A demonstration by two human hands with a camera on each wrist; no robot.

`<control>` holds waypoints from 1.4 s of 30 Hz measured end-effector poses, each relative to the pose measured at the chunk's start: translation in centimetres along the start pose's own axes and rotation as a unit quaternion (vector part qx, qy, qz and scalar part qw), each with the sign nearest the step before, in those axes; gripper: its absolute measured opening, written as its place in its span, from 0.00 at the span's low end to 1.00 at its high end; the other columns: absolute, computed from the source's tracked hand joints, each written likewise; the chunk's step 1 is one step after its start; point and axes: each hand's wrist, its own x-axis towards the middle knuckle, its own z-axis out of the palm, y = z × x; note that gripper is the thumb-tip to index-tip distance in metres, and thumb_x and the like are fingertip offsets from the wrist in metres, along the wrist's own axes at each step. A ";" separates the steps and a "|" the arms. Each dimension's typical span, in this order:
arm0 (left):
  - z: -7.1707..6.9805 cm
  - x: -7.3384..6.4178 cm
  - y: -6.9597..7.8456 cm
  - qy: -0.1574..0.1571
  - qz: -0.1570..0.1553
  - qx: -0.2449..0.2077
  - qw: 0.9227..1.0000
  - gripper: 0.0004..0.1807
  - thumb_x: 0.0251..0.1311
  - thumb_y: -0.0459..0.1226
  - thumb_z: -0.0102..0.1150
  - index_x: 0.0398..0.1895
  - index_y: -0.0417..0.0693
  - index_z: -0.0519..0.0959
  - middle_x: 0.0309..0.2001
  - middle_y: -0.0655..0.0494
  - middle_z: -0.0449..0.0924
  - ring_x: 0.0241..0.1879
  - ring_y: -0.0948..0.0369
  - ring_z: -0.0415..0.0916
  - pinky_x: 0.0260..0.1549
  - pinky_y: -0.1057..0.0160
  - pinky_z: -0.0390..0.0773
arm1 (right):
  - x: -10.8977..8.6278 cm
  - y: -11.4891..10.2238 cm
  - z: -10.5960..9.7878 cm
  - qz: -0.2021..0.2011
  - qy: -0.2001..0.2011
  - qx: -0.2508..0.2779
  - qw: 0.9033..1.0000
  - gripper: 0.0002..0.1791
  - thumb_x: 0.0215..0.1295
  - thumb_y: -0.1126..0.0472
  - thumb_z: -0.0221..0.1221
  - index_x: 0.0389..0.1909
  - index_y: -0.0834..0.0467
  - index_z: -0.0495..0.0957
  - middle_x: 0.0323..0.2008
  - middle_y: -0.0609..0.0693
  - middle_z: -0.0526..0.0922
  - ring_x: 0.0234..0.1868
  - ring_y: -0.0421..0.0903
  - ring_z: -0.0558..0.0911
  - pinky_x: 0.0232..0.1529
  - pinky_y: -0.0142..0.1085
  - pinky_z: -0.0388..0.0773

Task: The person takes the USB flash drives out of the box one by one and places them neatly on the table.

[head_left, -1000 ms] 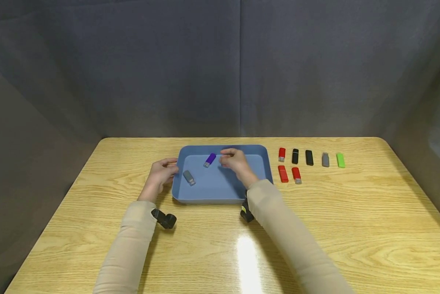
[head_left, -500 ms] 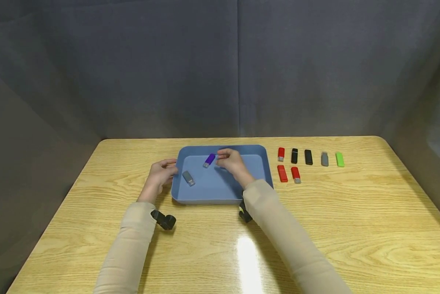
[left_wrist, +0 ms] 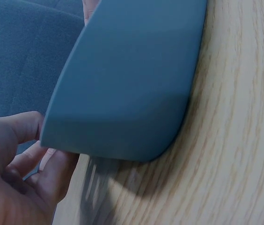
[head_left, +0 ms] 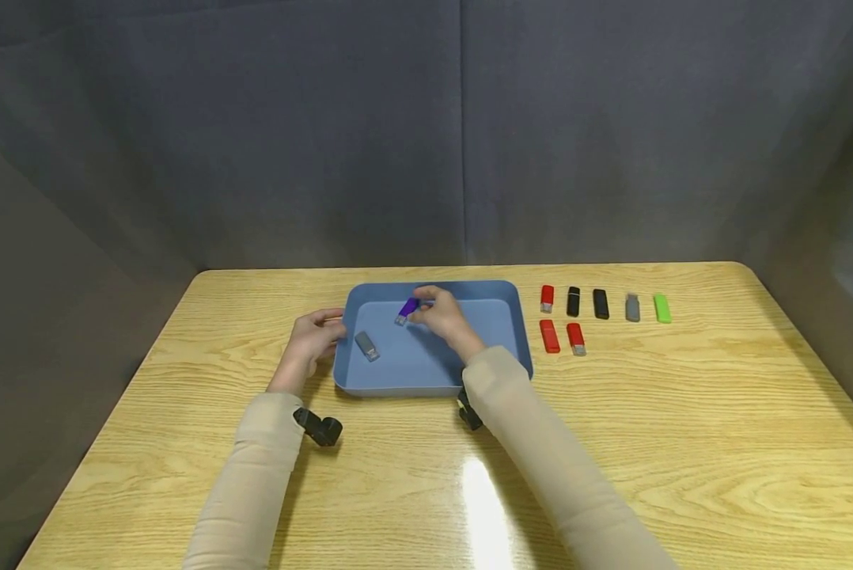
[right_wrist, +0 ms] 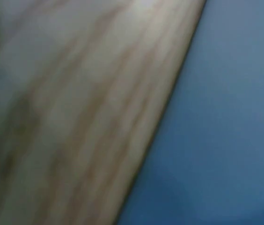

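My left hand point(head_left: 312, 340) holds the left wall of a blue rectangular tray point(head_left: 398, 391); in the left wrist view its thumb and fingers point(left_wrist: 26, 124) lie on either side of the tray's rim. Inside the tray, my right hand point(head_left: 441, 314) is at a purple USB stick point(head_left: 405, 310) with a metal plug. Thumb and forefinger are apart at the stick's upper end, which they partly hide. A grey USB stick point(head_left: 366, 346) lies farther left in the tray. The right wrist view is blurred and shows only the tray wall point(right_wrist: 216, 117) and table.
Right of the tray, several USB sticks lie in two rows on the wooden table point(head_left: 398, 475). The upper row runs from a red one point(head_left: 547, 299) through black ones point(head_left: 573, 302) and a grey one point(head_left: 632, 307) to a green one point(head_left: 662, 309). Two red sticks point(head_left: 550, 336) lie below.
My right hand has moved left inside the tray, from beside the purple USB stick onto its upper end. The left hand, the tray and the sticks have stayed put.
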 end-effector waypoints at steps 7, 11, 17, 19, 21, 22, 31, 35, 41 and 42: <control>0.0 0.1 0.1 0.003 -0.005 0.003 1.000 0.27 0.59 0.30 0.51 0.65 0.43 0.69 0.60 0.40 0.74 0.41 0.63 0.78 0.36 0.72 0.79 | -3.3 -3.2 -0.1 0.006 -0.032 -0.086 0.996 0.30 0.58 0.70 0.61 0.64 0.62 0.69 0.60 0.63 0.73 0.59 0.55 0.72 0.44 0.34 0.75; 0.0 0.1 0.0 0.002 -0.004 0.000 1.000 0.28 0.58 0.30 0.51 0.65 0.42 0.69 0.59 0.40 0.74 0.37 0.65 0.77 0.32 0.74 0.78 | -2.5 -2.1 0.1 -0.013 -0.043 -0.116 0.992 0.28 0.59 0.69 0.62 0.62 0.60 0.71 0.60 0.61 0.74 0.59 0.55 0.74 0.47 0.39 0.77; 0.0 0.2 -0.3 -0.002 0.002 -0.012 1.000 0.28 0.57 0.29 0.52 0.65 0.40 0.69 0.59 0.38 0.73 0.35 0.68 0.77 0.33 0.74 0.79 | -2.6 -2.1 0.1 -0.036 -0.044 -0.124 0.991 0.24 0.60 0.72 0.59 0.59 0.62 0.74 0.59 0.61 0.76 0.57 0.56 0.75 0.44 0.38 0.79; 0.0 0.3 -0.3 -0.003 0.003 -0.015 1.000 0.29 0.57 0.29 0.52 0.65 0.40 0.69 0.60 0.38 0.73 0.35 0.68 0.77 0.34 0.73 0.79 | -2.6 -2.2 0.0 -0.043 -0.048 -0.137 0.988 0.23 0.61 0.71 0.58 0.59 0.61 0.74 0.59 0.61 0.76 0.57 0.55 0.76 0.44 0.39 0.78; 0.0 0.2 -0.3 -0.002 0.002 -0.014 1.000 0.29 0.57 0.29 0.52 0.65 0.40 0.69 0.60 0.38 0.73 0.36 0.67 0.78 0.34 0.73 0.79 | -2.7 -2.2 0.0 -0.050 -0.058 -0.159 0.984 0.23 0.62 0.71 0.57 0.60 0.60 0.73 0.59 0.61 0.75 0.58 0.55 0.75 0.47 0.41 0.78; 0.0 0.2 -0.3 -0.002 0.000 -0.012 1.000 0.29 0.57 0.29 0.52 0.65 0.41 0.69 0.60 0.39 0.73 0.37 0.66 0.78 0.35 0.73 0.79 | -2.7 -2.2 0.0 -0.055 -0.064 -0.171 0.982 0.23 0.63 0.70 0.57 0.61 0.60 0.73 0.60 0.61 0.75 0.58 0.55 0.75 0.50 0.42 0.77; 0.0 0.0 0.0 -0.001 0.003 -0.002 1.000 0.29 0.58 0.30 0.52 0.66 0.42 0.68 0.60 0.39 0.73 0.45 0.59 0.78 0.45 0.66 0.80 | -2.7 -2.2 0.0 -0.064 -0.064 -0.195 0.977 0.17 0.67 0.70 0.53 0.55 0.63 0.77 0.56 0.60 0.79 0.57 0.54 0.77 0.57 0.44 0.75; 0.1 0.0 0.0 0.001 0.000 0.002 1.000 0.28 0.58 0.31 0.53 0.66 0.43 0.69 0.60 0.40 0.73 0.46 0.59 0.78 0.46 0.65 0.80 | -2.7 -2.2 0.0 -0.062 -0.054 -0.196 0.977 0.14 0.66 0.69 0.55 0.50 0.65 0.80 0.51 0.60 0.82 0.54 0.53 0.79 0.56 0.43 0.76; 0.1 -0.1 0.0 0.002 0.003 0.000 1.000 0.29 0.58 0.31 0.52 0.66 0.43 0.68 0.60 0.41 0.73 0.45 0.59 0.78 0.42 0.68 0.80 | -2.8 -2.2 0.0 -0.057 -0.041 -0.199 0.978 0.12 0.66 0.67 0.56 0.48 0.65 0.82 0.49 0.60 0.83 0.51 0.53 0.80 0.55 0.43 0.76; 0.1 -0.1 0.0 0.001 0.004 0.001 1.000 0.29 0.58 0.31 0.52 0.66 0.42 0.68 0.60 0.40 0.73 0.45 0.59 0.78 0.41 0.68 0.80 | -2.9 -2.2 -0.1 -0.057 -0.038 -0.199 0.978 0.12 0.66 0.67 0.56 0.48 0.65 0.82 0.49 0.60 0.83 0.51 0.53 0.80 0.55 0.43 0.76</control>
